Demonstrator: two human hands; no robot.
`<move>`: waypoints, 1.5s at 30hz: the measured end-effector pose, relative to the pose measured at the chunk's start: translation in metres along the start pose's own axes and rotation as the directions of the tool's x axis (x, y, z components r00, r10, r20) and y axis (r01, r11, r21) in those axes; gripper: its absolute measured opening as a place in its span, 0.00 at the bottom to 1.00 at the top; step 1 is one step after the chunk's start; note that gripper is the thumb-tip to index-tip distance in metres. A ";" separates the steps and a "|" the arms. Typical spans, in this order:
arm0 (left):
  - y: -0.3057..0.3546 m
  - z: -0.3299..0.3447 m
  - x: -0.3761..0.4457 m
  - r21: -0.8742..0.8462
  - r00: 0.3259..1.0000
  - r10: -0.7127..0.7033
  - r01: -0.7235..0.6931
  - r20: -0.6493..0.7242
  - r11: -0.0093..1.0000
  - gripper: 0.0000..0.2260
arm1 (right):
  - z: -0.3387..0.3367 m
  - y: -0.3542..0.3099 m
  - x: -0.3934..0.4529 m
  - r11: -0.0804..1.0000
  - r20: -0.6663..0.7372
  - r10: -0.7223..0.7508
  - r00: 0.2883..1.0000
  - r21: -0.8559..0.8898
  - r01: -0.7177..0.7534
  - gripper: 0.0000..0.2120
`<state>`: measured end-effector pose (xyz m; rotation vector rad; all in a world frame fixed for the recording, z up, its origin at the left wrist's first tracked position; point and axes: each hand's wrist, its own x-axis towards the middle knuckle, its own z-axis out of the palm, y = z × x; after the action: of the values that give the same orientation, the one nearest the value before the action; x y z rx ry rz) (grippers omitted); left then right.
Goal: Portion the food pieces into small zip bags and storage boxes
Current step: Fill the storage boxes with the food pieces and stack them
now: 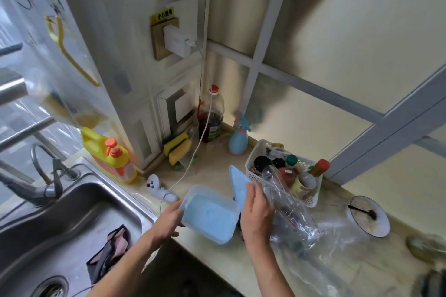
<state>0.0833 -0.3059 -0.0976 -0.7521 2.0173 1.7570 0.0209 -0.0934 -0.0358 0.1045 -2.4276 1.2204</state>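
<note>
beige counter [217,255] between steel sink [72,212] and frosted panels [362,55].

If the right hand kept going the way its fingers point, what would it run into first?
Probably nothing beyond the blue rectangular plastic lid that the right hand already holds. Past that lid, the white perforated plastic basket of bottles seems next, though depth is unclear.

My left hand [169,220] grips the near-left edge of the pale blue storage box [209,215], tilted over the worktop [224,263]. My right hand [257,212] holds its blue lid [239,187] upright, perhaps with a clear zip bag [287,207] too; the blur hides that. At eleven o'clock stands the yellow soap bottle [109,154], at nine the sink [62,229], at two a white basket [311,196] of jars.
</note>
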 end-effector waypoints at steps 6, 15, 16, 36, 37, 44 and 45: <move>-0.005 0.012 0.013 0.368 0.964 0.139 -0.048 -0.226 0.929 0.08 | -0.055 0.056 0.004 0.915 -0.097 0.403 0.910 0.080 -0.396 0.15; -0.021 0.048 0.015 0.506 0.880 0.296 -0.075 -0.372 0.859 0.12 | -0.048 0.163 -0.085 0.867 0.227 0.463 0.857 -0.315 -0.385 0.09; -0.023 0.048 0.017 0.506 0.881 0.293 -0.072 -0.372 0.859 0.13 | -0.045 0.168 -0.089 0.864 0.226 0.457 0.860 -0.344 -0.369 0.06; -0.034 0.045 0.039 0.845 0.784 0.558 -0.083 -0.273 0.529 0.17 | -0.019 0.142 -0.012 0.806 0.193 0.499 0.845 -0.463 -0.370 0.15; -0.032 0.044 0.038 0.825 0.824 0.510 -0.097 -0.246 0.556 0.18 | -0.015 0.139 -0.006 0.805 0.231 0.524 0.820 -0.449 -0.388 0.15; -0.002 0.048 0.035 0.406 0.793 0.198 0.068 -0.577 0.911 0.17 | -0.008 0.084 0.037 0.921 0.391 0.387 0.835 -0.114 -0.374 0.08; 0.002 0.047 0.037 0.430 0.777 0.243 0.039 -0.580 0.902 0.19 | -0.012 0.071 0.044 0.935 0.389 0.351 0.852 -0.103 -0.339 0.09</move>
<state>0.0494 -0.2651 -0.1248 -1.2004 2.7947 1.1026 -0.0330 -0.0355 -0.0658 -0.1090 -2.9193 1.4295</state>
